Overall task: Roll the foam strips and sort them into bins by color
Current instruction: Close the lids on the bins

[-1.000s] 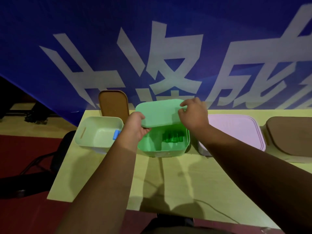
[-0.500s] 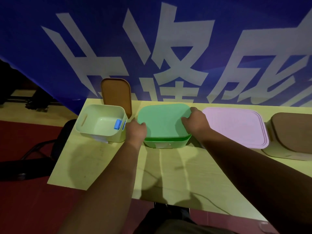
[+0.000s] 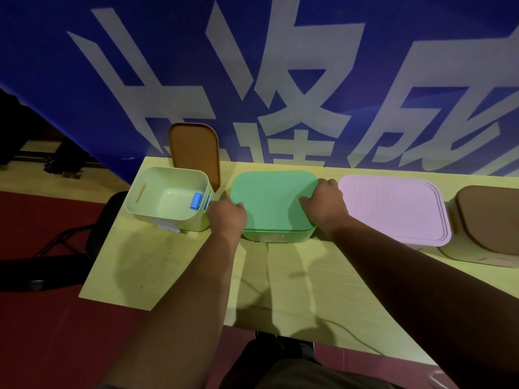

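Observation:
A green bin (image 3: 278, 236) stands at the table's middle with its green lid (image 3: 273, 197) lying flat on top, hiding what is inside. My left hand (image 3: 227, 217) grips the lid's left edge and my right hand (image 3: 325, 204) grips its right edge, fingers curled over the rim. To the left stands an open pale yellow bin (image 3: 157, 217) with blue foam rolls (image 3: 195, 201) against its right wall.
A brown lid (image 3: 195, 153) leans upright behind the pale bin. A pink-lidded bin (image 3: 393, 209) and a brown-lidded bin (image 3: 491, 220) stand to the right. The yellow table (image 3: 280, 290) ends near me; a blue banner hangs behind it. A dark chair stands at the left.
The green lid, held tilted above the open green bin a second ago, has come down flat onto it. The green rolls inside are now hidden. Both hands stayed on the lid.

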A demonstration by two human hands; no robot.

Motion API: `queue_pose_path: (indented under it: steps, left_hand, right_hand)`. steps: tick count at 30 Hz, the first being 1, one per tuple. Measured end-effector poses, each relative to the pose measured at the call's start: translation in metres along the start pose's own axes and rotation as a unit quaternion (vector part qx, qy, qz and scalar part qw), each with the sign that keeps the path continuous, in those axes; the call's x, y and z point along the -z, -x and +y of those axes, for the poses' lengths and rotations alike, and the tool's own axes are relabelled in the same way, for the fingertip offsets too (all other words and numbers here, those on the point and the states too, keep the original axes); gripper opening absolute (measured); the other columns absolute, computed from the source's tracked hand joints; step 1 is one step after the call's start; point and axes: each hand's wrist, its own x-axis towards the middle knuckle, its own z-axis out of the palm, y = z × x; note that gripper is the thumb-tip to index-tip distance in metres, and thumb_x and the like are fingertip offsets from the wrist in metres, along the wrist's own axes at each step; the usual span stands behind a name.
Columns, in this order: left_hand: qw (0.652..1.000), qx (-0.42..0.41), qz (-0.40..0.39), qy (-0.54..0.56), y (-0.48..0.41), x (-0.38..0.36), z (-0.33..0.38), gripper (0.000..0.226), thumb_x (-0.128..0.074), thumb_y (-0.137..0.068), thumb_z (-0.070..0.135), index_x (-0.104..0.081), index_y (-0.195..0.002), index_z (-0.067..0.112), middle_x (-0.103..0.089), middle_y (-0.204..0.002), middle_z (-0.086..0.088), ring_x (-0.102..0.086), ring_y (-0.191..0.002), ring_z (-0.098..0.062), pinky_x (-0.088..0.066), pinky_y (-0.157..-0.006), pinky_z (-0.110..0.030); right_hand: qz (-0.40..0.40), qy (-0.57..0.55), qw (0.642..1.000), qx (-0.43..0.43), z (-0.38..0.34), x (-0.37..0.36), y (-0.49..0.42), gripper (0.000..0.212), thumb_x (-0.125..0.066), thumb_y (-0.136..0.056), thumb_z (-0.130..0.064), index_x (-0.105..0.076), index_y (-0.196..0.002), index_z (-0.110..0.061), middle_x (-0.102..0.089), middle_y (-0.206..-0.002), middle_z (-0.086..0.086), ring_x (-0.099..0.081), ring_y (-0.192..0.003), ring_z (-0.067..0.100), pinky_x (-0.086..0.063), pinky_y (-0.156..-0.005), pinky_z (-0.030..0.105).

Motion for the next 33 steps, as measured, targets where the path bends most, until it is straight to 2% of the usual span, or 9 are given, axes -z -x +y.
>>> queue_pose_path:
  steps: [7,15,18,20,23,25,30,32,33]
  left_hand:
    - [1.000,0.006,-0.014,0.014,-0.001,-0.004,-0.004,0.036,-0.067,-0.104,0.034,-0.072,-0.131,0.010,-0.070,-0.126,-0.016,-0.071,-0.112,-0.034,-0.061,-0.095,-0.043]
    - [0.995,-0.014,-0.015,-0.101,0.009,-0.006,-0.001,0.043,-0.061,-0.109,0.038,-0.062,-0.143,0.011,-0.067,-0.130,-0.019,-0.069,-0.117,-0.034,-0.059,-0.092,-0.039]
    - [0.997,0.008,-0.042,-0.062,0.006,0.001,0.003,0.041,-0.063,-0.107,0.034,-0.064,-0.142,0.012,-0.067,-0.133,-0.018,-0.066,-0.123,-0.035,-0.057,-0.100,-0.043]
    - [0.997,0.015,-0.052,-0.048,0.005,0.007,0.008,0.038,-0.065,-0.106,0.030,-0.067,-0.137,0.009,-0.069,-0.132,-0.018,-0.066,-0.123,-0.036,-0.057,-0.101,-0.043]
    - [0.998,0.025,-0.059,0.003,0.002,0.014,0.013,0.032,-0.061,-0.102,0.016,-0.067,-0.131,0.006,-0.070,-0.128,-0.017,-0.068,-0.113,-0.035,-0.058,-0.090,-0.039]
    - [0.996,0.038,-0.068,0.041,0.002,0.023,0.015,0.033,-0.058,-0.100,0.012,-0.067,-0.131,0.005,-0.070,-0.127,-0.015,-0.067,-0.108,-0.032,-0.051,-0.082,-0.034]
    - [0.991,0.040,-0.064,0.112,-0.010,0.054,0.023,0.037,-0.059,-0.102,0.012,-0.067,-0.138,0.005,-0.069,-0.135,-0.013,-0.064,-0.126,-0.035,-0.043,-0.094,-0.027]
    - [0.985,0.034,-0.074,0.152,-0.022,0.067,0.026,0.036,-0.060,-0.100,0.012,-0.071,-0.135,0.010,-0.071,-0.134,-0.010,-0.065,-0.126,-0.032,-0.048,-0.103,-0.028]
    - [0.980,0.029,-0.079,0.179,-0.029,0.074,0.026,0.032,-0.060,-0.099,0.012,-0.073,-0.128,0.015,-0.073,-0.130,-0.010,-0.068,-0.123,-0.032,-0.052,-0.107,-0.033]
  right_hand:
    - [-0.014,0.014,1.000,-0.012,0.001,-0.005,-0.002,0.059,-0.075,-0.097,-0.039,-0.053,-0.140,-0.005,-0.053,-0.132,0.013,-0.058,-0.119,0.031,-0.056,-0.104,0.045]
    - [-0.037,0.060,0.997,-0.024,-0.003,-0.008,-0.007,0.067,-0.078,-0.095,-0.036,-0.045,-0.144,-0.005,-0.055,-0.135,0.015,-0.057,-0.124,0.033,-0.054,-0.107,0.046]
    - [-0.058,0.069,0.995,-0.039,-0.009,-0.005,-0.015,0.067,-0.078,-0.094,-0.031,-0.042,-0.143,-0.004,-0.052,-0.135,0.016,-0.055,-0.121,0.032,-0.052,-0.104,0.043]
    - [-0.066,0.067,0.994,-0.062,-0.015,-0.001,-0.020,0.069,-0.079,-0.092,-0.031,-0.041,-0.143,-0.005,-0.050,-0.132,0.014,-0.051,-0.111,0.027,-0.052,-0.095,0.039]
    - [-0.063,0.092,0.990,-0.083,-0.025,0.002,-0.026,0.073,-0.080,-0.089,-0.036,-0.039,-0.144,-0.009,-0.048,-0.133,0.013,-0.051,-0.119,0.030,-0.051,-0.095,0.041]
    - [-0.048,0.118,0.990,-0.069,-0.036,0.002,-0.028,0.070,-0.078,-0.090,-0.040,-0.041,-0.142,-0.011,-0.047,-0.134,0.012,-0.051,-0.124,0.032,-0.051,-0.099,0.043]
    - [-0.031,0.123,0.992,0.002,-0.078,-0.005,-0.037,0.061,-0.070,-0.096,-0.046,-0.050,-0.142,-0.011,-0.046,-0.145,0.015,-0.047,-0.131,0.036,-0.049,-0.103,0.045]
    - [-0.043,0.105,0.993,0.035,-0.098,-0.012,-0.045,0.056,-0.066,-0.097,-0.047,-0.057,-0.138,-0.010,-0.050,-0.144,0.016,-0.049,-0.130,0.037,-0.050,-0.101,0.045]
    - [-0.047,0.091,0.993,0.053,-0.108,-0.016,-0.048,0.052,-0.065,-0.097,-0.047,-0.062,-0.134,-0.010,-0.054,-0.140,0.016,-0.052,-0.127,0.037,-0.050,-0.098,0.043]
